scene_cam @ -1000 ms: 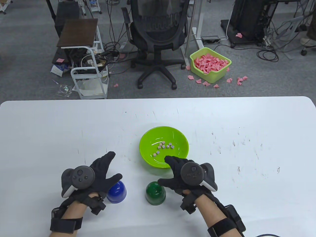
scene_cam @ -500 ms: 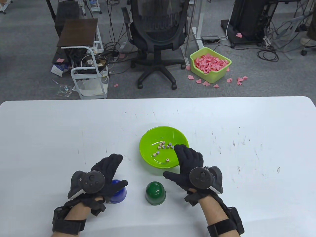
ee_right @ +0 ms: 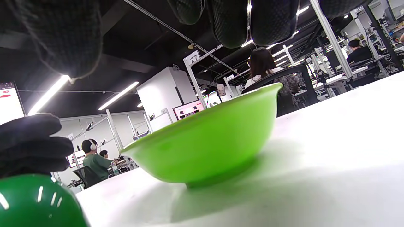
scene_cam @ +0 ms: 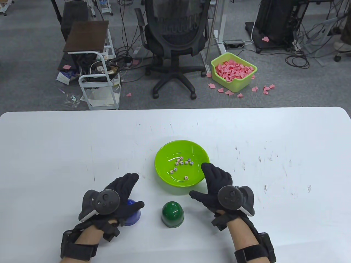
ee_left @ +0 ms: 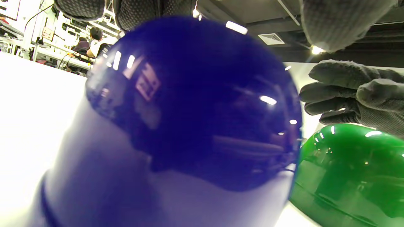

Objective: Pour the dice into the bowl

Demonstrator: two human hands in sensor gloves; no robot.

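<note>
Between hands: green dice cup, dome up, mouth down.
Blue dice cup: dome up, half hidden under left hand, splayed.
Right hand: spread, empty, beside green bowl.
Dice: pips unreadable.

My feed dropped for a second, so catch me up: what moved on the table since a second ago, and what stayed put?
The right hand moved right, off the green cup, to the near right rim of the green bowl; its grip is open and empty. One more die shows now that the hand has cleared it. The left hand slid right over the blue cup. Both cups, inverted, and the bowl stayed put.
</note>
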